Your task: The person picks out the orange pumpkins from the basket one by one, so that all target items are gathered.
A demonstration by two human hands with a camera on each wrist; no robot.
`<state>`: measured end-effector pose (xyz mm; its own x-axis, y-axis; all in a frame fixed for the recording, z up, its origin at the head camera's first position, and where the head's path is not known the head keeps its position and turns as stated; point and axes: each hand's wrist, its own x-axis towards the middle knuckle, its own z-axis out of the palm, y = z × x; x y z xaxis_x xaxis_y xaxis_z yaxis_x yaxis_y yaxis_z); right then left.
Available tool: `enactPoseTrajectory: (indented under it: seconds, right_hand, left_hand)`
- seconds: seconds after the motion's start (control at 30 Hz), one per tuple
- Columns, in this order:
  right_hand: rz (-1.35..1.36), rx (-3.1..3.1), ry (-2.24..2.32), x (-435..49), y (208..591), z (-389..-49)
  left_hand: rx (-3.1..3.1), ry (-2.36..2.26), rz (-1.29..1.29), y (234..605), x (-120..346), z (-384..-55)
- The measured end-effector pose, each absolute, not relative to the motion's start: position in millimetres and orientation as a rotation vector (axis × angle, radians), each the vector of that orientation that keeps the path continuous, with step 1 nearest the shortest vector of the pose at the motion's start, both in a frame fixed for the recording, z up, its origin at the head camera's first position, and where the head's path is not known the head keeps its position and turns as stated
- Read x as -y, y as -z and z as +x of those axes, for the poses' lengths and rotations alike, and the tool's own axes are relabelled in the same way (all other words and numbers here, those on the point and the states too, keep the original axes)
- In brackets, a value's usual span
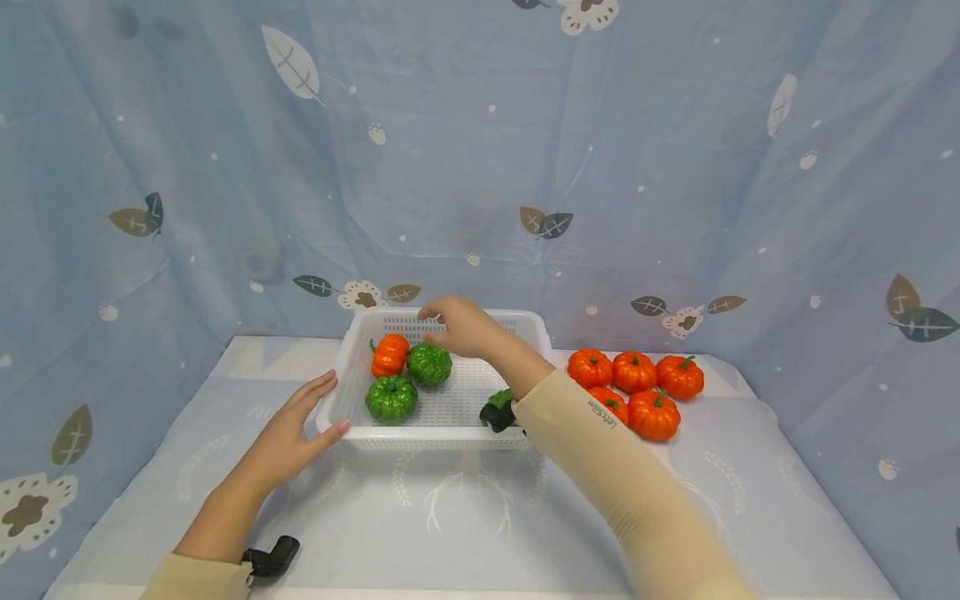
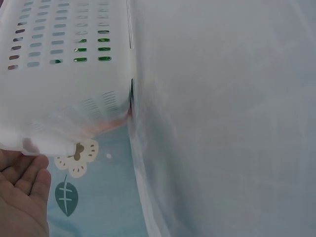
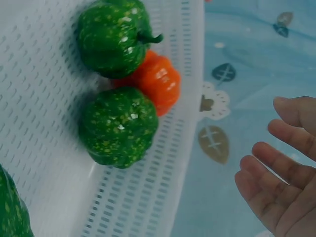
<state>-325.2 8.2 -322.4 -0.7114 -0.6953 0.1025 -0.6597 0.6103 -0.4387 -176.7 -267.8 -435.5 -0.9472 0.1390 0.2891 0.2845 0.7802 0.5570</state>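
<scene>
A white plastic basket [image 1: 457,432] holds an orange pumpkin [image 1: 390,356], a green pumpkin [image 1: 430,365] beside it and another green pumpkin [image 1: 392,399] in front. Another green pumpkin [image 1: 495,400] at the basket's right is partly hidden by my right wrist. My left hand [image 1: 296,433] is at the basket's left side, thumb and fingers spread, fingertips right at the rim in the left wrist view. Over the back of the basket, my right hand [image 1: 463,327] has nothing in it; its loosely bent fingers show in the right wrist view, apart from the pumpkins.
Several orange pumpkins [image 1: 634,372] are grouped on the table [image 1: 720,475] right of the basket, some partly covered by my right sleeve. A blue patterned curtain [image 1: 450,167] hangs behind and along both sides. A black wrist device [image 1: 273,557] sits by my left wrist.
</scene>
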Motion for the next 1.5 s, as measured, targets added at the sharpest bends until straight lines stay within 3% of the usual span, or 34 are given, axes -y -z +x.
enactPoseTrajectory:
  seconds: [0.33, 0.87, 1.5]
  right_hand:
    - [-0.987, -2.767, 0.701, 29, 345, -353]
    - [-0.855, -2.776, 0.675, 55, 386, -354]
    - [-0.736, -2.733, 0.738, 68, 398, -354]
  left_hand:
    - [2.728, 0.918, -0.337, 430, 270, -177]
    - [2.716, 0.932, -0.369, 439, 268, -180]
    - [2.741, 0.923, -0.325, 439, 270, -178]
